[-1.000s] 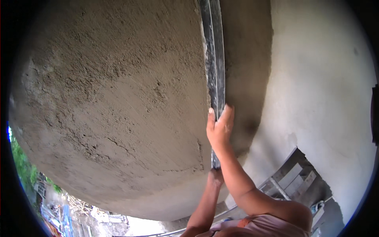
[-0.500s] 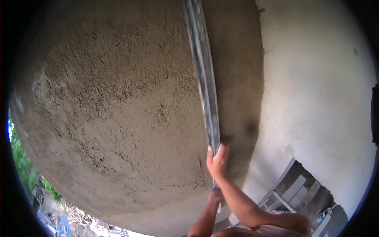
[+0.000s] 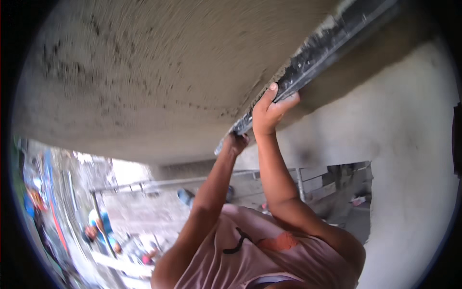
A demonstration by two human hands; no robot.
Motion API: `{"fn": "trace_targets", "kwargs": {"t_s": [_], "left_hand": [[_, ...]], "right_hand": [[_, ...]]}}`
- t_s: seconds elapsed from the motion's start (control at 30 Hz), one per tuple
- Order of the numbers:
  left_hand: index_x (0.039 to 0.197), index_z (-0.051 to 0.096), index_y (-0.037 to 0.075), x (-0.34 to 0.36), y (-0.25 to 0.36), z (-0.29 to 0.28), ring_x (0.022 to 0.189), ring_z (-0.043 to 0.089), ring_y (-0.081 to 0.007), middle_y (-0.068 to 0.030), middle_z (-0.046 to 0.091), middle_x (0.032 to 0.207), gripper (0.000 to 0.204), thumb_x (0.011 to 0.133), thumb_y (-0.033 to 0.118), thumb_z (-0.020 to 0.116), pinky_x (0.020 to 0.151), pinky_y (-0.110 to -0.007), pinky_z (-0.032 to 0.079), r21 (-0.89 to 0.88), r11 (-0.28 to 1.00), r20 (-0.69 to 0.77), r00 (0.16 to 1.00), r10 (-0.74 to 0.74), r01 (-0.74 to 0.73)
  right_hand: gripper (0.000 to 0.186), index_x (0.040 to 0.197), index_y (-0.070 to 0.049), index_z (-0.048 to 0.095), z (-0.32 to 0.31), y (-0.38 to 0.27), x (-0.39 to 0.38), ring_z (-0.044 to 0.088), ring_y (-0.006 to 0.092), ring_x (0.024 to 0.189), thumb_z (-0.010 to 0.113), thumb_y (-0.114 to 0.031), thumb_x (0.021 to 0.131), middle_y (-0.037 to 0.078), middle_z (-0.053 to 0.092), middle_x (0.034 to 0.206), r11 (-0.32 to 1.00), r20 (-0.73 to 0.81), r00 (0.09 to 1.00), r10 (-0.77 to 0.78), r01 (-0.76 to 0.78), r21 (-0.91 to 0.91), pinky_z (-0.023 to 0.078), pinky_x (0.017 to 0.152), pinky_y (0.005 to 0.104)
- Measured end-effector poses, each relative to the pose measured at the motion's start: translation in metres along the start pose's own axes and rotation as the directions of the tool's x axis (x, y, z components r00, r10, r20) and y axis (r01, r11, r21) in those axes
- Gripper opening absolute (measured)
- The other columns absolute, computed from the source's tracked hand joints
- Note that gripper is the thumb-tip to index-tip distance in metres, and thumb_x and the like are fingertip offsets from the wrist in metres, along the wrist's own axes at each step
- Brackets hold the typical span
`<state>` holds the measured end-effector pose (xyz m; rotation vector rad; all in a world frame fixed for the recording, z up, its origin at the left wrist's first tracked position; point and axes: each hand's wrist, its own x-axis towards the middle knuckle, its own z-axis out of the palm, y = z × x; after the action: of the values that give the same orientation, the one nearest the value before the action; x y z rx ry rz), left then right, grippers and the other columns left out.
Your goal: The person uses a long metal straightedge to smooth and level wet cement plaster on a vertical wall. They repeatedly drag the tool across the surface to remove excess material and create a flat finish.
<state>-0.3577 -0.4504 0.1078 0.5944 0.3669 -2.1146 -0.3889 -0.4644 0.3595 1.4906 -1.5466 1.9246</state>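
Note:
A long dark metal straightedge (image 3: 320, 48), crusted with mortar along its edge, runs diagonally against wet, streaked grey-brown plaster (image 3: 163, 77). My right hand (image 3: 273, 108) grips it partway along, thumb on the near face and fingers round the far side. My left hand (image 3: 236, 142) is closed on it lower down, near its bottom end, partly shaded and hard to make out. Both my forearms reach up from the pink shirt (image 3: 260, 255) at the bottom of the picture.
A pale wall (image 3: 404, 164) with an opening (image 3: 346, 188) is at right. Below me are a metal railing (image 3: 139, 185), my footwear (image 3: 185, 196) and a concrete surface (image 3: 139, 212). Another person (image 3: 98, 231) is lower down at left, among pipes and scattered materials (image 3: 57, 192).
My view has swung downward, showing my body, the railing and the person below. The straightedge now slants toward upper right instead of standing upright, and my hands appear higher in the picture, still gripping it.

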Motion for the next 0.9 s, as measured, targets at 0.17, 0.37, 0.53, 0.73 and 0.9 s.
{"fn": "trace_targets", "kwargs": {"t_s": [0.17, 0.37, 0.53, 0.73, 0.9], "left_hand": [[0.105, 0.055, 0.014, 0.033, 0.028, -0.057, 0.068, 0.057, -0.0146, -0.0032, 0.06, 0.089, 0.029, 0.099, 0.027, 0.03, 0.058, -0.026, 0.046, -0.051, 0.995, 0.027, 0.995, 0.092, -0.09], [0.102, 0.047, 0.013, -0.045, -0.005, 0.077, 0.067, 0.05, -0.0175, -0.0041, 0.051, 0.084, 0.029, 0.102, 0.034, 0.028, 0.073, -0.038, 0.047, -0.011, 0.992, 0.107, 0.986, 0.13, -0.129], [0.101, 0.046, 0.011, -0.062, -0.033, 0.122, 0.073, 0.056, -0.0195, -0.0071, 0.054, 0.085, 0.031, 0.102, 0.033, 0.024, 0.077, -0.041, 0.047, -0.047, 0.996, 0.175, 0.982, 0.078, -0.071], [0.097, 0.045, 0.011, -0.007, -0.012, 0.023, 0.067, 0.051, -0.0197, -0.0066, 0.049, 0.078, 0.029, 0.102, 0.03, 0.024, 0.07, -0.04, 0.045, -0.07, 0.987, 0.045, 0.988, 0.15, -0.147], [0.092, 0.044, 0.014, 0.012, 0.007, -0.021, 0.064, 0.044, -0.0179, -0.0044, 0.045, 0.076, 0.028, 0.101, 0.029, 0.023, 0.063, -0.037, 0.041, -0.117, 0.974, -0.108, 0.977, 0.183, -0.196]], "right_hand": [[0.055, 0.126, 0.015, 0.026, 0.017, 0.03, -0.041, 0.053, 0.0337, 0.104, 0.055, -0.018, 0.093, 0.031, 0.045, 0.117, 0.996, 0.112, 0.994, 0.015, -0.025, 0.088, 0.042, 0.093, 0.0391], [0.064, 0.129, 0.02, 0.022, 0.0, -0.031, 0.079, 0.054, 0.045, 0.109, 0.052, -0.024, 0.094, 0.04, 0.047, 0.115, 0.984, -0.033, 0.995, -0.09, 0.084, -0.16, 0.043, 0.092, 0.0454], [0.059, 0.123, 0.017, 0.029, -0.01, -0.067, 0.135, 0.055, 0.0449, 0.101, 0.054, -0.026, 0.092, 0.037, 0.049, 0.109, 0.977, -0.048, 0.986, -0.16, 0.151, -0.151, 0.041, 0.091, 0.0507], [0.061, 0.128, 0.016, 0.024, 0.008, -0.031, 0.027, 0.056, 0.0488, 0.1, 0.052, -0.025, 0.094, 0.039, 0.049, 0.11, 1.0, 0.05, 0.998, -0.028, 0.028, -0.001, 0.045, 0.085, 0.0497], [0.072, 0.134, 0.017, 0.013, 0.003, 0.009, -0.032, 0.044, 0.0437, 0.119, 0.053, -0.027, 0.094, 0.04, 0.034, 0.129, 0.996, 0.252, 0.967, 0.027, -0.046, 0.071, 0.032, 0.103, 0.0447]]}}
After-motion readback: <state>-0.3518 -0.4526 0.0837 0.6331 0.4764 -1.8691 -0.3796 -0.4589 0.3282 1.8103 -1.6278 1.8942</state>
